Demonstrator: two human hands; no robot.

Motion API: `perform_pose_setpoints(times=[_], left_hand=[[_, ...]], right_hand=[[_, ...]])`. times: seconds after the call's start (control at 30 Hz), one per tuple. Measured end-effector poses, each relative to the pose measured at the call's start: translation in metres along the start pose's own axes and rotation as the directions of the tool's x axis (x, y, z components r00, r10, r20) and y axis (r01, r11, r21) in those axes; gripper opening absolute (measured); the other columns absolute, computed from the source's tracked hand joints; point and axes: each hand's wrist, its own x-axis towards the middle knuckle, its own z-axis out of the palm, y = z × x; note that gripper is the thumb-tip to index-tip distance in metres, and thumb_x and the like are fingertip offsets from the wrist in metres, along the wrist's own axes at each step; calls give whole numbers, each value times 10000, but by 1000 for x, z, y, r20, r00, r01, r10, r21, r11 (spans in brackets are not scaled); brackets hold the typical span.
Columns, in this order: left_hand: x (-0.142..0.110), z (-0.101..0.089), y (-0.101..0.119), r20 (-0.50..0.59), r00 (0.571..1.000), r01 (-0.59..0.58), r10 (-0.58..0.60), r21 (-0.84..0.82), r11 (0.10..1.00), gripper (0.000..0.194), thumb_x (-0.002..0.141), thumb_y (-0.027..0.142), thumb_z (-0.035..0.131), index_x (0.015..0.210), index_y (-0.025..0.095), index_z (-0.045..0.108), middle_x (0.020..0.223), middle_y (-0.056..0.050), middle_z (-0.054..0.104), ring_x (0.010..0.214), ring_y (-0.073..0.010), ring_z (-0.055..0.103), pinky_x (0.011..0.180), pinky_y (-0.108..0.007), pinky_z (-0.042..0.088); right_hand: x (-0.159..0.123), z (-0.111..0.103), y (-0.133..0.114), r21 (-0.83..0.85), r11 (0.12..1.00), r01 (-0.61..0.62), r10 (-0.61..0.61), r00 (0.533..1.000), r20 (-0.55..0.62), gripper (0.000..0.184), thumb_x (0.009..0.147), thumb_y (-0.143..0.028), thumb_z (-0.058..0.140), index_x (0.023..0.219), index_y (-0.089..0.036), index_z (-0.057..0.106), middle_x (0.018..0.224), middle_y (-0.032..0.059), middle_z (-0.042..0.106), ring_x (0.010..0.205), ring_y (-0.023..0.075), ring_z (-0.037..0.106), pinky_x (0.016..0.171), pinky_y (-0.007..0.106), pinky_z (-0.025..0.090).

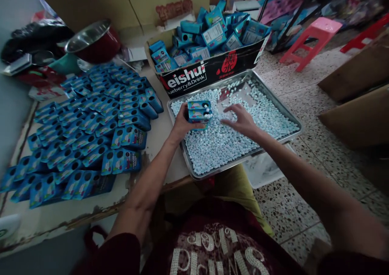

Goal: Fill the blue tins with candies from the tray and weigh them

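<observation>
From the head view, the left hand (182, 123) gripped a small blue box (199, 112) over the near-left part of the tray (273, 98), a few white pellets showing at its window. The right hand (241, 121) lay just beside it, fingers (228, 120) loosely spread and touching the pellets (219, 145) heaped in the tray. Rows of blue boxes (91, 125) covered the desk (158, 145) to the left. A carton (209, 70) of more boxes stood behind the tray.
</observation>
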Motion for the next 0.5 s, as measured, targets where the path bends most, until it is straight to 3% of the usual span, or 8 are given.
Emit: perform_pose_setpoints(times=[0.1, 0.17, 0.3, 0.4, 0.47, 0.5], left_hand=[[-5, -15, 2, -3, 999, -46, 46, 22, 999, 1136, 287, 488, 1147, 1239, 309, 554, 1212, -23, 709, 1137, -290, 746, 958, -430, 651], [-9, -26, 8, 34, 998, -64, 61, 70, 996, 1208, 254, 480, 1153, 1292, 319, 558, 1215, -36, 704, 1157, -310, 741, 955, -419, 645], [-19, -44, 25, 128, 992, -18, 2, 121, 992, 1251, 244, 474, 1156, 1346, 318, 586, 1325, -83, 702, 1259, -369, 717, 974, -430, 642], [-26, -52, 29, 82, 994, 73, -78, 63, 995, 1216, 305, 469, 1148, 1375, 326, 589, 1417, -108, 694, 1274, -374, 723, 931, -426, 659], [-30, -53, 25, 27, 988, 154, -153, 0, 988, 1199, 359, 447, 1138, 1415, 321, 584, 1413, -112, 709, 1235, -360, 745, 888, -409, 666], [-31, -52, 22, 2, 981, 192, -192, -36, 981, 1197, 361, 428, 1137, 1420, 312, 592, 1387, -109, 726, 1218, -356, 753, 882, -404, 666]], right_hand=[[-20, 12, 8, -325, 926, 194, -102, 955, 279, 893, 904, -867, 671, 1591, -304, 582, 1723, 193, 463, 1555, 488, 439, 1169, 658, 476], [-15, 23, 10, -427, 857, 287, -120, 919, 376, 920, 920, -852, 663, 1658, -324, 514, 1774, 188, 394, 1581, 506, 390, 1182, 662, 450], [16, 45, 12, -469, 831, 300, -107, 913, 393, 597, 1025, -660, 604, 1460, -260, 683, 1568, 201, 584, 1367, 435, 558, 1047, 553, 510], [33, 58, 16, -365, 928, 71, 8, 977, 211, 383, 952, -483, 686, 1203, -201, 753, 1238, 172, 717, 1103, 353, 652, 899, 455, 525], [42, 62, 19, -75, 977, -198, 202, 978, 53, 300, 880, -457, 748, 1035, -201, 734, 986, 111, 720, 891, 279, 652, 776, 395, 515], [46, 62, 20, 150, 935, -322, 322, 946, 23, 289, 860, -470, 762, 976, -209, 712, 889, 79, 695, 798, 240, 628, 701, 361, 496]])
